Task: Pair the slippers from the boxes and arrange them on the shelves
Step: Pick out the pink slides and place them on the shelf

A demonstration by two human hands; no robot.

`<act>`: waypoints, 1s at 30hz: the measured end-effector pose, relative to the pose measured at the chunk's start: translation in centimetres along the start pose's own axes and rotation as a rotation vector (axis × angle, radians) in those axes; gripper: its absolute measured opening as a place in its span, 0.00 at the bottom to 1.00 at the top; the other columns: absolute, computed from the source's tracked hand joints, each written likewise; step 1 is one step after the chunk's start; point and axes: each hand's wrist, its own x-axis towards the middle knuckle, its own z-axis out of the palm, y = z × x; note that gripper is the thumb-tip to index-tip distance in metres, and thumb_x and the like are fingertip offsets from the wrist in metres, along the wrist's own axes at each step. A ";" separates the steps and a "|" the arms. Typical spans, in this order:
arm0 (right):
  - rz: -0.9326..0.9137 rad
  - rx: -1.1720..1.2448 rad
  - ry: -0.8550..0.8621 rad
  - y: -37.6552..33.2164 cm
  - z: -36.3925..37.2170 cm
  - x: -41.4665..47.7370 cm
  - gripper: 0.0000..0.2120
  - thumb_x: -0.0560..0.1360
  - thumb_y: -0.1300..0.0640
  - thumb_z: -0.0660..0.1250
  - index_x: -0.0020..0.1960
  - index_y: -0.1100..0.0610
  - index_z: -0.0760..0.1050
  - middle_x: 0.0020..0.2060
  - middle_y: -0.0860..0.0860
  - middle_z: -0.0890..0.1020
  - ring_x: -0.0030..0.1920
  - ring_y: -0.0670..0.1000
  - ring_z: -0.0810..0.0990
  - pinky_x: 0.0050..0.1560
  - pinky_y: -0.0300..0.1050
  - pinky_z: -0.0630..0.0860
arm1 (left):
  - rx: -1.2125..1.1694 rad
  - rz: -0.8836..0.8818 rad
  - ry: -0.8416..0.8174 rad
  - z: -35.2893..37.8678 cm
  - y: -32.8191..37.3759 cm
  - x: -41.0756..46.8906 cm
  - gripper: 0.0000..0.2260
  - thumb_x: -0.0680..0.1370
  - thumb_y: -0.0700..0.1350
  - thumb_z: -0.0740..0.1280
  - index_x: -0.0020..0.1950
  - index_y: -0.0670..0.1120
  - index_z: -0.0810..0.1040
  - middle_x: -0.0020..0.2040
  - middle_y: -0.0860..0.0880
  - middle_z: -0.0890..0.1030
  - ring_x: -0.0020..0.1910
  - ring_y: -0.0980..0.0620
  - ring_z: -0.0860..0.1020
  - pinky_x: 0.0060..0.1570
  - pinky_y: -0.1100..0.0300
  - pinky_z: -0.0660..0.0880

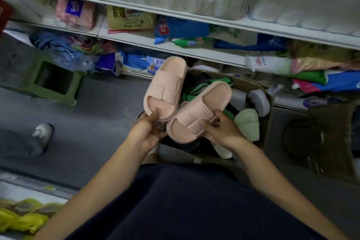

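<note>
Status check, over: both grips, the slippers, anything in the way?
Left grip holds one pink slipper. Right grip holds the matching pink slipper. Both over the open cardboard box of loose slippers. Shelves ahead crowded with packaged goods.

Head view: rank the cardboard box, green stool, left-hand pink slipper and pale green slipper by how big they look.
1. cardboard box
2. green stool
3. pink slipper, gripped by the left hand; held nearer the camera, so it looks enlarged
4. pale green slipper, partly hidden in the box
</note>
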 end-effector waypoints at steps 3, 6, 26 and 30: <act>0.052 0.035 0.103 0.8 2.6 0.4 0.22 0.62 0.32 0.72 0.52 0.36 0.72 0.54 0.49 0.80 0.54 0.54 0.81 0.56 0.61 0.80 | 0.016 -0.100 -0.040 -2.5 0.2 1.0 0.09 0.84 0.44 0.62 0.64 0.50 0.75 0.53 0.45 0.85 0.50 0.45 0.83 0.50 0.38 0.79; 0.049 0.106 0.305 -0.2 6.8 0.0 0.36 0.70 0.43 0.76 0.72 0.41 0.62 0.67 0.47 0.73 0.64 0.50 0.74 0.64 0.50 0.75 | 0.092 -0.169 -0.096 -5.0 1.4 2.0 0.12 0.84 0.44 0.61 0.67 0.49 0.73 0.59 0.41 0.83 0.48 0.44 0.85 0.48 0.37 0.81; -0.348 0.701 0.422 -12.3 12.1 -8.3 0.40 0.68 0.53 0.79 0.75 0.47 0.64 0.62 0.46 0.80 0.58 0.43 0.82 0.56 0.45 0.81 | 0.132 0.259 -0.297 -5.4 11.3 -9.6 0.15 0.83 0.38 0.62 0.69 0.40 0.73 0.63 0.41 0.82 0.61 0.42 0.82 0.57 0.49 0.81; -0.523 0.726 0.351 -17.1 10.7 -10.0 0.38 0.69 0.55 0.79 0.73 0.45 0.65 0.64 0.47 0.80 0.62 0.48 0.81 0.62 0.54 0.79 | 0.155 0.520 -0.333 -4.5 14.2 -12.6 0.21 0.80 0.38 0.66 0.72 0.40 0.68 0.63 0.41 0.82 0.62 0.42 0.81 0.56 0.49 0.81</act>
